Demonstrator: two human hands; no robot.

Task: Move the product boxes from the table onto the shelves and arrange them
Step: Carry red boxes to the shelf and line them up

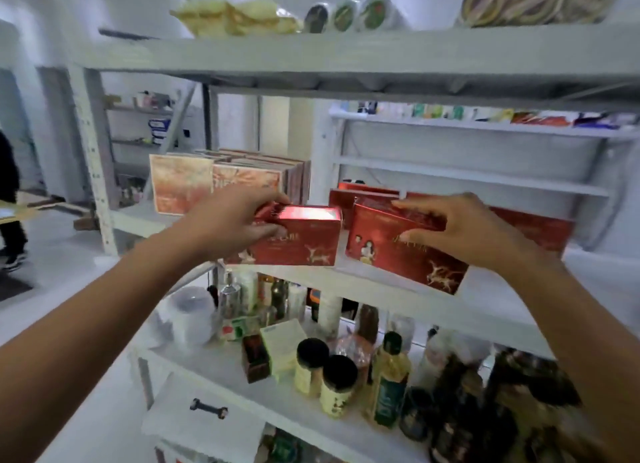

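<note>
Two bare forearms reach up from the bottom corners of the frame toward a white shelf unit. Nearest, low in the centre, the lower shelf (221, 369) carries two jars with black lids (325, 376), a bottle of yellow oil (389, 381), darker bottles blurred toward the lower right, small cartons and a white roll (192, 318) at its left end.

Above that, at mid-frame, the left hand (239, 221) grips the left end of the red box with the shiny top (304, 240), fingers curled over its upper edge and thumb against its front. This box sits level at the front edge of the middle shelf (349, 282); whether it rests on the board or is held just above it I cannot tell.

Just to its right, the right hand (460, 230) holds the tilted red box (391, 254), fingers hooked over the top and thumb pressed on the front face. That box leans down to the right, its lower corner hanging past the shelf edge.

Behind both, more red boxes (363, 195) stand on the same shelf, and a row of orange-pink boxes (214, 182) fills the left-centre.

Farther up, the top shelf (346, 52) holds yellow packets (239, 17) and round tins (346, 12).

At the far left edge stands a person in dark clothes (8, 185).
</note>
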